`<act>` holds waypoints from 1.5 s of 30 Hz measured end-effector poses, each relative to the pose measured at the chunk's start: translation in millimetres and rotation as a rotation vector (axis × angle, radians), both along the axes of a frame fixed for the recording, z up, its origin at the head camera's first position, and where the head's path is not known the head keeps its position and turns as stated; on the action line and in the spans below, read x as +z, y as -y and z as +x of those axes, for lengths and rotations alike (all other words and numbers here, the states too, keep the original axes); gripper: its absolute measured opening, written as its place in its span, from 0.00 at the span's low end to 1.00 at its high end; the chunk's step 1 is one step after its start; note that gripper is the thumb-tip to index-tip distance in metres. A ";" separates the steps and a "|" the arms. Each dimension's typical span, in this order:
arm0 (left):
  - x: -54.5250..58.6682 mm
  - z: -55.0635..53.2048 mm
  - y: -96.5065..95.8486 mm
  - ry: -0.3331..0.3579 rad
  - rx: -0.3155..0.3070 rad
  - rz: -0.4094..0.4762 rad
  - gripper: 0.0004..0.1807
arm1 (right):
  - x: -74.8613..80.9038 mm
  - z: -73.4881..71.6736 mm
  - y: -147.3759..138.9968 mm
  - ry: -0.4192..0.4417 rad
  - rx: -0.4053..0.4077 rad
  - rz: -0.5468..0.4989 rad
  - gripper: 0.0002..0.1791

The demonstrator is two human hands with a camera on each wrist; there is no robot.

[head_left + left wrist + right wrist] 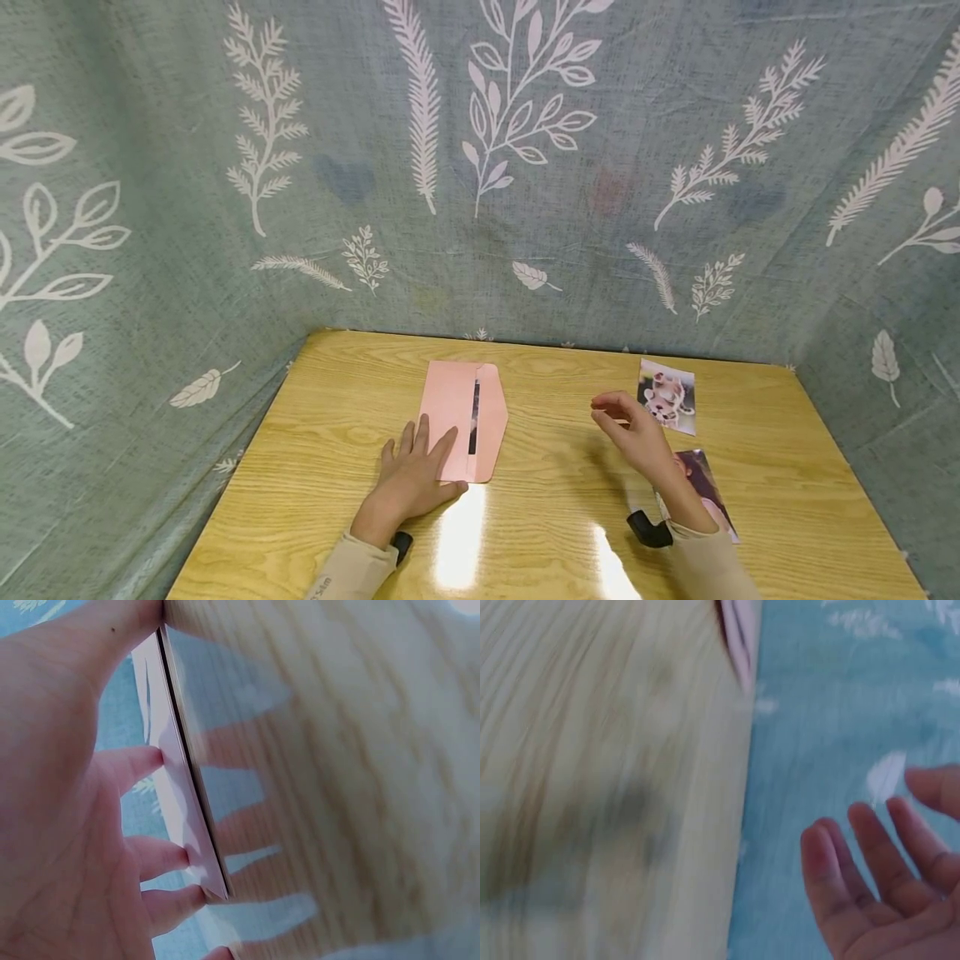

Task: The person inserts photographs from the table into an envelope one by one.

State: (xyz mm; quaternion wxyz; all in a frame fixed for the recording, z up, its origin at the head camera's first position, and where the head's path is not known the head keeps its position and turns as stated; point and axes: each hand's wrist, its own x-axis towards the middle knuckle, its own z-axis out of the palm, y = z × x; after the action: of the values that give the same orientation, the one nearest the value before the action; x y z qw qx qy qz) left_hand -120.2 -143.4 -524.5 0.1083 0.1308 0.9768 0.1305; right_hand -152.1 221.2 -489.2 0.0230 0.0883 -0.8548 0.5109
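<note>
A pink envelope lies on the table with its pointed flap folded out to the right. In its opening a dark strip of a photo shows. My left hand rests on the envelope's lower left part, fingers spread; the left wrist view shows the fingertips against the envelope. My right hand hovers above the table to the right, loosely bent and holding nothing; in the right wrist view its fingers are apart. Nearest to it is a photo of a pale animal.
Below the right forearm lies another photo, partly covered, showing dark hair. The wooden table ends at a blue-green leaf-patterned cloth hanging at the back and sides.
</note>
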 end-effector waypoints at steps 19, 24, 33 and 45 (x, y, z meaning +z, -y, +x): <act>-0.5 -0.1 1.9 -0.013 -0.006 -0.003 0.47 | -20.1 29.3 -81.8 -0.021 -0.135 0.138 0.16; -0.9 0.1 1.5 -0.008 -0.004 -0.003 0.47 | -26.8 33.6 -96.9 -0.018 -0.158 0.188 0.16; -0.5 0.7 0.9 0.000 0.000 0.007 0.47 | -36.2 44.5 -121.5 -0.001 -0.187 0.264 0.20; -1.8 0.3 1.2 -0.003 -0.001 0.006 0.48 | -39.8 49.6 -138.8 0.003 -0.194 0.595 0.33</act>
State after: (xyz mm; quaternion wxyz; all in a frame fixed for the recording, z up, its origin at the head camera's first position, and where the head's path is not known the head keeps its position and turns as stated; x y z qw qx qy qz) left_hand -119.9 -144.6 -526.2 0.1067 0.1319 0.9765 0.1332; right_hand -102.4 360.0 -529.0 0.0436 0.0083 -0.9712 0.2340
